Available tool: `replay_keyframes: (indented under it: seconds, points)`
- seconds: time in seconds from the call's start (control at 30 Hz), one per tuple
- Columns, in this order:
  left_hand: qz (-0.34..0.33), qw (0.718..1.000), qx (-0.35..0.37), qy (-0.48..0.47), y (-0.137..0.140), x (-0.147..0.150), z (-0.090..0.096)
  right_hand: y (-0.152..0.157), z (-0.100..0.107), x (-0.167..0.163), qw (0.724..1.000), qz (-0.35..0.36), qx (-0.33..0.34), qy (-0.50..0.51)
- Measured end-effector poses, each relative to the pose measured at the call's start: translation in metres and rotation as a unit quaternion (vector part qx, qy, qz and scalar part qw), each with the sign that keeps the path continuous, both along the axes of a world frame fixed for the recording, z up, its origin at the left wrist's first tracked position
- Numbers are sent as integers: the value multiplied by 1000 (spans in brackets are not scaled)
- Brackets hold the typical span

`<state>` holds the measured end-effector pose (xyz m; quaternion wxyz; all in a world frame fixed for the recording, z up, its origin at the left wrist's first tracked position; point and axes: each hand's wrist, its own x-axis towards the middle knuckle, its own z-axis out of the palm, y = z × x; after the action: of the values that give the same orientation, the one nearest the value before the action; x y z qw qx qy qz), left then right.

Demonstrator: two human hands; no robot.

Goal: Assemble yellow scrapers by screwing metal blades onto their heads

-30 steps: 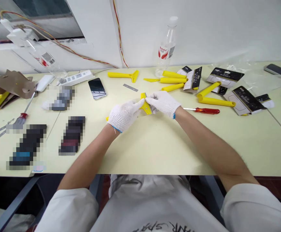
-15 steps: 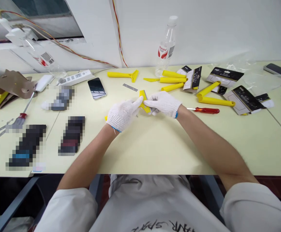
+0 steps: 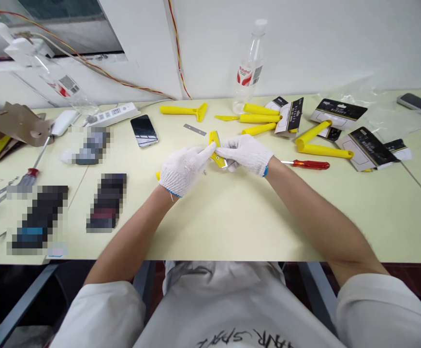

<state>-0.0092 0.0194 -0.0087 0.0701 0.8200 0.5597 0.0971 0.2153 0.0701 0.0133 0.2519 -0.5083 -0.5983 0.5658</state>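
Observation:
My left hand (image 3: 185, 169), in a white knit glove, is closed around a yellow scraper (image 3: 217, 157). The end of its handle peeks out left of the glove. A thin silver blade edge shows along the scraper's head. My right hand (image 3: 246, 153), gloved too, pinches that head from the right at the blade edge; its fingertips are partly hidden. A tiny metal piece (image 3: 205, 172) lies on the table just below the scraper. Beyond my hands rest a loose flat blade (image 3: 195, 129) with holes and a second yellow scraper (image 3: 186, 111).
Right of my hands lie a red-handled screwdriver (image 3: 310, 165), several yellow handles (image 3: 260, 119) and black-and-white cards (image 3: 366, 147). An upright plastic bottle (image 3: 248, 72) stands by the wall. To the left are a phone (image 3: 144, 130), a power strip (image 3: 114, 116) and another screwdriver (image 3: 31, 176).
The scraper has tilted slightly in my hands, so more of the silver blade edge shows. Both hands keep their hold in nearly the same place.

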Motion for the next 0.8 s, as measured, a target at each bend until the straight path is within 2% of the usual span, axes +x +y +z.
replay_keyframes:
  seconds: [0.2, 0.4, 0.67, 0.8]
  points:
    - [14, 999, -24, -19, 0, 8, 13, 4, 2, 7, 1000, 12, -15, -12]
    - [30, 996, -55, -63, 1, 5, 16, 8, 0, 14, 1000, 19, -8, -4]
    - [51, 996, -54, -44, 1, 13, 21, 4, -4, 6, 999, -13, -4, 32]
    - [55, 995, -64, -52, -1, 12, 23, 2, -4, 5, 1000, -6, 0, 30]
